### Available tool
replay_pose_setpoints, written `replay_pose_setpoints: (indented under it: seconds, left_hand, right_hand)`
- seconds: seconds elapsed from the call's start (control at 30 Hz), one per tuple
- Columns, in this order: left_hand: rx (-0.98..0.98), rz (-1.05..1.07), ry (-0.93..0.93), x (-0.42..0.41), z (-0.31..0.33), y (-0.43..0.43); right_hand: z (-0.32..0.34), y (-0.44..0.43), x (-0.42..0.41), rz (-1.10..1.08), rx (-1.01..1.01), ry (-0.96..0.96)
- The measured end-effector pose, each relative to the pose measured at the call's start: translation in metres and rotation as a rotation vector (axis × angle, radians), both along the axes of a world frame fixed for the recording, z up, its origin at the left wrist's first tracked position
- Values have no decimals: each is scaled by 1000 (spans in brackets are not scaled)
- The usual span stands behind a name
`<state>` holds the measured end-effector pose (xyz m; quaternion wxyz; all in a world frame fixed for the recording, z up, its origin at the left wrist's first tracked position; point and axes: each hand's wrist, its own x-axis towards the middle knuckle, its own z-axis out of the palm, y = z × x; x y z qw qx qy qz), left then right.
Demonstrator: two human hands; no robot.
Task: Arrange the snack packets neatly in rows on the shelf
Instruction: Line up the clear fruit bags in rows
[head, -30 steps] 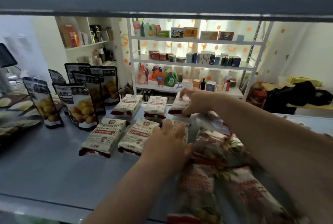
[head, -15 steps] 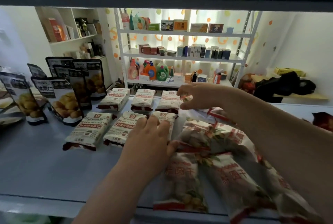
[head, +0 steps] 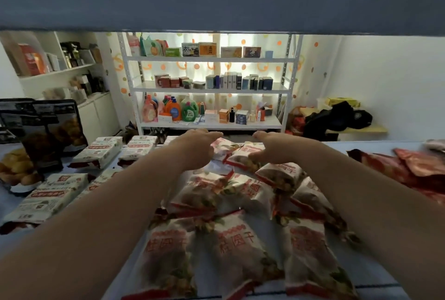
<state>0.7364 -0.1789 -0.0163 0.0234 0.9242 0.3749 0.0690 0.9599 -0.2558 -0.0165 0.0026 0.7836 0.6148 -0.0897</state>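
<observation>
Noted red-and-white snack packets (head: pixel 216 239) heaped unevenly mid-shelf (head: pixel 372 275), between tidy rows of white packets (head: pixel 48 193) and red pouches (head: pixel 421 162). Recorded left grip (head: pixel 195 147) apart, fingers stretched over the rearmost packet (head: pixel 222 145); right grip (head: pixel 269 149) pinched on the neighbouring packet (head: pixel 240 157). Judged packets light, soft, crinkly, film probably slippery, contents perhaps crushable. Best taken by the flat sides or a sealed end, never squeezed.
</observation>
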Motion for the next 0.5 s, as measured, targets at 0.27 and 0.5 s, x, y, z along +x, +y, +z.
replay_pose_setpoints:
  seconds: [0.27, 0.5]
  left_hand:
    - [-132, 25, 174, 47, -16, 35]
    - [-223, -91, 1, 29, -13, 60]
  right_hand:
    - [-18, 19, 12, -124, -141, 120]
    - [-12, 18, 20, -88, 83, 200]
